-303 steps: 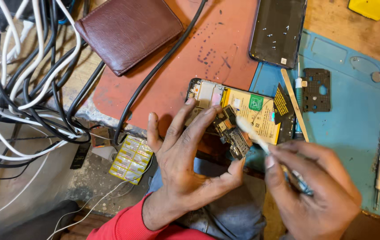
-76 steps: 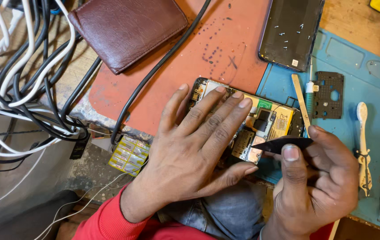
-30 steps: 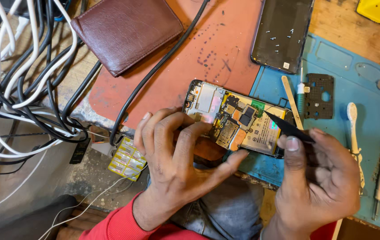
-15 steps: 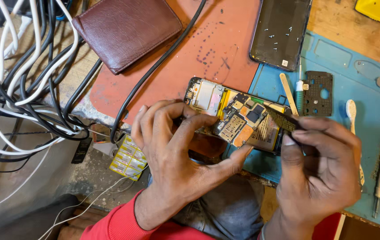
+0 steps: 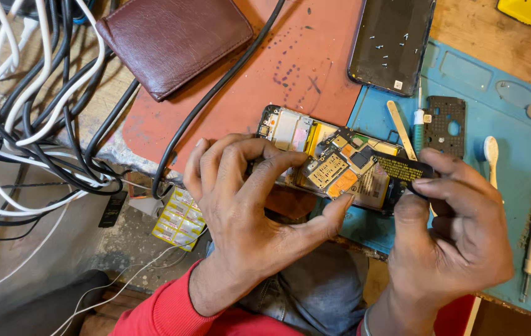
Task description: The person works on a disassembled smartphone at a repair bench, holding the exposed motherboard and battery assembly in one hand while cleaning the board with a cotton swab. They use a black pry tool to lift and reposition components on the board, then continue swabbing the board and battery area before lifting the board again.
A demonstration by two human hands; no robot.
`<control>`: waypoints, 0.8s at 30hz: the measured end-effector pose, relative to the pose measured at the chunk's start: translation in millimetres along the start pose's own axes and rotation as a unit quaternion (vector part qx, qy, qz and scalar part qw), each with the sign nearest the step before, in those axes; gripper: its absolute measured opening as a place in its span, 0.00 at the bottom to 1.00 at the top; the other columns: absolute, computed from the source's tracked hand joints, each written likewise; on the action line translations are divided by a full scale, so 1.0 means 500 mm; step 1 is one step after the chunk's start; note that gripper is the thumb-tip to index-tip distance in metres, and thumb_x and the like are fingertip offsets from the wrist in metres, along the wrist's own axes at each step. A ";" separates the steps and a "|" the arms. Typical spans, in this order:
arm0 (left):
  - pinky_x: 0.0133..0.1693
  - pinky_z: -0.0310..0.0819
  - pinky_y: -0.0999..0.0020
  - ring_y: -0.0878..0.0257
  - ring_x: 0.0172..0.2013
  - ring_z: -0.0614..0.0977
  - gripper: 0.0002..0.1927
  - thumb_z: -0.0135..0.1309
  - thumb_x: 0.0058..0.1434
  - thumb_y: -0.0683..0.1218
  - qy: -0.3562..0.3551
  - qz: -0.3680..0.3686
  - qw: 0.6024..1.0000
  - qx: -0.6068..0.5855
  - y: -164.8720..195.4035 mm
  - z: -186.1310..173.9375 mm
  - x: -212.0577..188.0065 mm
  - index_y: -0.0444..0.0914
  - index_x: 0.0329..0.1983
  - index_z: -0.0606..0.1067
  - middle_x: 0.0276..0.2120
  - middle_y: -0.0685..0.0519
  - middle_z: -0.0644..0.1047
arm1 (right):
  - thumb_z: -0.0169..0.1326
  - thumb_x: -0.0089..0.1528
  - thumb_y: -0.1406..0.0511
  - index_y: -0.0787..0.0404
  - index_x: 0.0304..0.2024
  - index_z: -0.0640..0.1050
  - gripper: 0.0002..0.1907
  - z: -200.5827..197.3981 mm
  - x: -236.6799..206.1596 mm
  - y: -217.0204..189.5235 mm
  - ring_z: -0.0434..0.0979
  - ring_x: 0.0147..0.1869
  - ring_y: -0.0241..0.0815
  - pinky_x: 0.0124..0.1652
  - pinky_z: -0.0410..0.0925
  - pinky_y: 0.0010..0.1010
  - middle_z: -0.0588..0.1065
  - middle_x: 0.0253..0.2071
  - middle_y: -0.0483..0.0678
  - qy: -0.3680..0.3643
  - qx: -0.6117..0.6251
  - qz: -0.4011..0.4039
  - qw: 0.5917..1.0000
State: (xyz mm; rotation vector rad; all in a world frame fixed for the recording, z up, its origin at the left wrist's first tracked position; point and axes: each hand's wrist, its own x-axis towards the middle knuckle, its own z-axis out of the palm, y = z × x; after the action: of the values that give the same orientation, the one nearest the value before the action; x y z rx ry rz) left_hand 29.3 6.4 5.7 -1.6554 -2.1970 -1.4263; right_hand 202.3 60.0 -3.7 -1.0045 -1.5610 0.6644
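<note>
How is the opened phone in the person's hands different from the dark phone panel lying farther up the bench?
The opened phone shows circuit boards and metal parts, while the dark panel shows a plain black face with small specks.

The phone is gripped by the left hand and right hand; the panel lies untouched.

The phone lies slantwise across both mats; the panel stands nearly upright in the picture.

Both are flat, rounded rectangles.

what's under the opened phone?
The opened phone lies across the red mat and blue mat. Left hand and right hand cover its near edge.
</note>
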 end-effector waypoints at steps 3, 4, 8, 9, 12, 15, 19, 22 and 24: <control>0.66 0.54 0.49 0.55 0.56 0.73 0.26 0.74 0.48 0.61 -0.001 0.000 1.000 0.000 0.000 0.001 0.001 0.46 0.45 0.79 0.45 0.56 0.73 | 0.60 0.67 0.80 0.73 0.46 0.74 0.09 0.006 0.003 -0.006 0.80 0.59 0.45 0.55 0.77 0.28 0.75 0.55 0.61 -0.003 -0.020 -0.004 1.000; 0.66 0.54 0.50 0.55 0.56 0.73 0.26 0.74 0.49 0.62 -0.001 0.001 1.000 -0.001 0.000 0.001 0.001 0.46 0.45 0.79 0.45 0.56 0.73 | 0.60 0.67 0.80 0.72 0.46 0.74 0.09 0.008 0.004 -0.008 0.80 0.59 0.45 0.55 0.77 0.28 0.75 0.54 0.61 -0.004 -0.027 -0.006 1.000; 0.66 0.54 0.50 0.56 0.56 0.74 0.26 0.74 0.50 0.62 -0.002 0.007 1.000 -0.004 -0.002 0.000 0.001 0.46 0.45 0.79 0.45 0.56 0.73 | 0.58 0.65 0.82 0.72 0.47 0.75 0.10 0.013 0.007 -0.015 0.79 0.58 0.44 0.58 0.77 0.29 0.75 0.55 0.60 -0.014 -0.045 -0.017 0.999; 0.66 0.54 0.50 0.56 0.56 0.74 0.26 0.74 0.50 0.62 -0.002 0.009 1.000 -0.004 -0.002 0.000 0.001 0.46 0.45 0.79 0.45 0.56 0.73 | 0.59 0.65 0.82 0.72 0.47 0.75 0.10 0.014 0.009 -0.016 0.79 0.58 0.44 0.58 0.76 0.29 0.75 0.55 0.60 -0.019 -0.047 -0.019 0.999; 0.66 0.55 0.50 0.55 0.56 0.74 0.26 0.73 0.49 0.62 0.002 0.007 1.000 -0.004 -0.001 0.000 0.001 0.46 0.45 0.79 0.45 0.56 0.73 | 0.61 0.65 0.82 0.72 0.46 0.76 0.10 0.014 0.013 -0.019 0.79 0.57 0.43 0.57 0.74 0.28 0.75 0.55 0.59 -0.030 -0.049 -0.018 0.998; 0.62 0.57 0.55 0.54 0.57 0.73 0.25 0.73 0.51 0.61 0.003 0.010 1.000 -0.010 -0.001 0.000 0.002 0.46 0.45 0.79 0.46 0.55 0.72 | 0.61 0.62 0.82 0.72 0.44 0.77 0.11 0.013 0.019 -0.019 0.79 0.55 0.42 0.56 0.73 0.27 0.76 0.54 0.59 -0.039 -0.035 0.010 0.999; 0.61 0.59 0.56 0.53 0.57 0.72 0.25 0.73 0.50 0.59 -0.008 0.012 1.000 -0.017 -0.004 -0.002 0.003 0.45 0.47 0.79 0.47 0.54 0.72 | 0.60 0.57 0.82 0.71 0.43 0.77 0.13 0.013 0.026 -0.019 0.81 0.53 0.42 0.53 0.73 0.26 0.78 0.51 0.59 -0.053 -0.017 0.044 0.997; 0.61 0.59 0.55 0.53 0.57 0.73 0.26 0.73 0.49 0.59 -0.004 0.016 1.000 -0.014 -0.005 -0.001 0.004 0.45 0.46 0.79 0.47 0.54 0.72 | 0.60 0.57 0.82 0.71 0.43 0.77 0.12 0.013 0.027 -0.020 0.83 0.53 0.44 0.55 0.74 0.27 0.79 0.47 0.60 -0.053 0.005 0.038 0.998; 0.61 0.59 0.55 0.53 0.57 0.73 0.25 0.73 0.49 0.58 0.001 0.017 1.000 -0.017 -0.004 0.002 0.004 0.45 0.46 0.79 0.47 0.54 0.72 | 0.59 0.56 0.82 0.71 0.42 0.77 0.12 0.013 0.025 -0.021 0.83 0.53 0.45 0.54 0.74 0.28 0.79 0.46 0.60 -0.055 0.005 0.040 0.998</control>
State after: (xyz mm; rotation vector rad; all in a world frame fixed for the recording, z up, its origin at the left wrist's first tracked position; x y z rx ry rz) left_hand 27.2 8.2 4.9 -1.6939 -2.1444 -1.4624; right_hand 193.2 66.7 9.6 -1.0413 -1.6185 0.7934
